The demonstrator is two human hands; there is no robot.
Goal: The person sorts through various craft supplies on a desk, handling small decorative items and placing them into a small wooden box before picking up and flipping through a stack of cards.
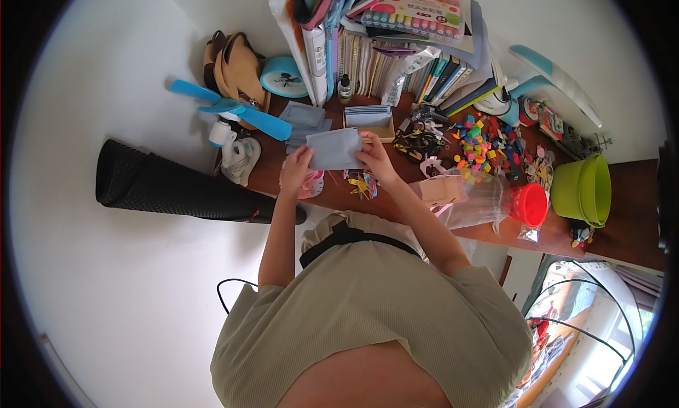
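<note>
Between my two hands is a flat grey-blue pouch, raised over the desk. My left hand pinches its left edge, and my right hand grips the right edge. Just behind the pouch stands a small open cardboard box with several similar grey-blue pieces upright inside. More flat grey-blue pouches lie in a loose pile to the left of that box. A pink round item is partly hidden under my left hand. Colourful hair clips lie below the pouch.
A blue-bladed fan and a rolled black mat are at left. Books line the back. Small colourful toys, a mesh bag, a red cup and green pots occupy the right side.
</note>
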